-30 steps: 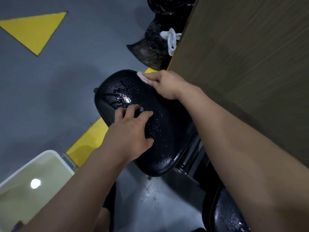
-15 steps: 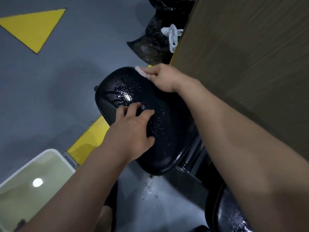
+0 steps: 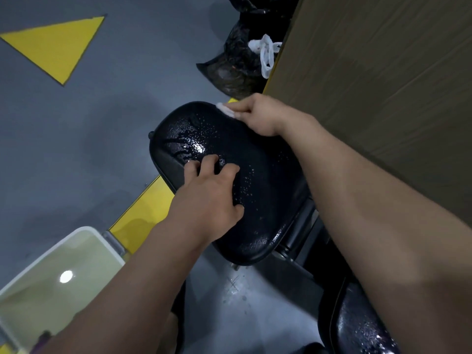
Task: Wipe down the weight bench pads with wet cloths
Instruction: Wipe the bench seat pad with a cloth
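Note:
A black weight bench pad (image 3: 258, 180), wet with shiny droplets, fills the middle of the view. My right hand (image 3: 258, 114) grips a small white cloth (image 3: 226, 111) at the pad's far edge; most of the cloth is hidden under the fingers. My left hand (image 3: 209, 192) rests on the near left part of the pad, fingers bent with the tips on its surface, holding nothing. A second black pad (image 3: 362, 325), also wet, shows at the bottom right, partly behind my right forearm.
A wooden wall or panel (image 3: 383, 85) rises close on the right. Black bin bags (image 3: 235, 65) with a white tie lie beyond the pad. A white tub of water (image 3: 63, 272) stands on the grey floor at the lower left, beside yellow floor markings (image 3: 143, 215).
My right hand with the cloth has slid a little farther along the pad's far edge. My left hand has stayed in place on the pad.

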Motion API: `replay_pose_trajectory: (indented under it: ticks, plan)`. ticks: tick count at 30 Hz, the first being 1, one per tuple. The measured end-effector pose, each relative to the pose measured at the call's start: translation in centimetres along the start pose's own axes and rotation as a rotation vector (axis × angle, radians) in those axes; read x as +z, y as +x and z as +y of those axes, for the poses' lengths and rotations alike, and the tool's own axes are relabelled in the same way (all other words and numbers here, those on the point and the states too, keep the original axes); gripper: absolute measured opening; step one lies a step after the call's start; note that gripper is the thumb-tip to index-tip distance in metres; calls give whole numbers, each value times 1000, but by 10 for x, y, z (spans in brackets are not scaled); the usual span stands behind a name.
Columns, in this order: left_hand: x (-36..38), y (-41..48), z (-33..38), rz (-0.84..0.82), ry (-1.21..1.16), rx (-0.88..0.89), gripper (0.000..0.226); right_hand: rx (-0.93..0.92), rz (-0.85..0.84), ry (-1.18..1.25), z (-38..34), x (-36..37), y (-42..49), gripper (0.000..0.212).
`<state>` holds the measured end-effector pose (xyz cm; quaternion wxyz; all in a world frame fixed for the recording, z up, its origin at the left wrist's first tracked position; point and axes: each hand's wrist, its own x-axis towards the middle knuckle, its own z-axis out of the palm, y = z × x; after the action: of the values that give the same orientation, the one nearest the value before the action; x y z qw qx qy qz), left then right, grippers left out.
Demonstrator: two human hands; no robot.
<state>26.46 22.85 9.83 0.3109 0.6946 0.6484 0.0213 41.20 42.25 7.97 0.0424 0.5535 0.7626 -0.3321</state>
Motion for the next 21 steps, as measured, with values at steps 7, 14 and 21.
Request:
replay_pose_trajectory:
  ticks: [7, 14, 21]
  plan:
    - [0, -1, -1, -3, 4, -9, 81, 102, 49, 138, 57, -29, -84, 29]
    - [0, -4, 2, -4, 9, -8, 82, 39, 346, -1, 71, 9, -127, 38]
    - [2, -3, 6, -8, 41, -18, 82, -38, 493, -227, 47, 30, -155, 39]
